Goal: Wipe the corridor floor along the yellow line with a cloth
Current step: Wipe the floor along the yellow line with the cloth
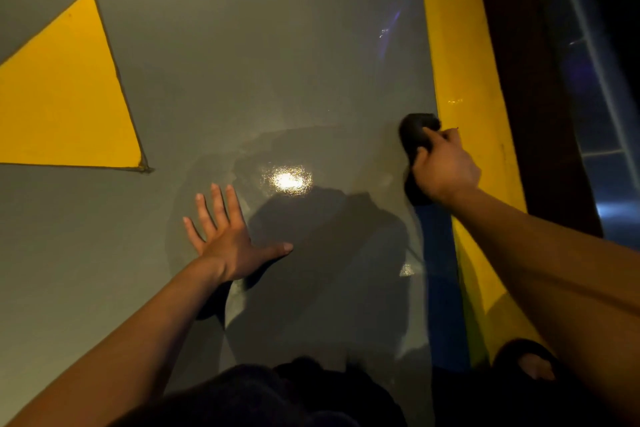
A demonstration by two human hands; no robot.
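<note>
Floor (242, 80): grey and glossy, wet-looking patch with a lamp glare near the middle; probably the stretch already wiped.
Yellow line (460, 62): broad painted band along the right, against a dark border; serves as the guide for the wiping path.
Yellow triangle (62, 97): painted marking at far left, well apart from the work.
Left hand (228, 236): flat on the floor, fingers straight and spread, holding nothing; likely bracing the crouched body.
Right hand (445, 166): grip curled tight round the cloth, pressing down at the line's inner edge.
Cloth (414, 135): dark wad on the grey floor, touching the yellow line, mostly ahead of the knuckles.
</note>
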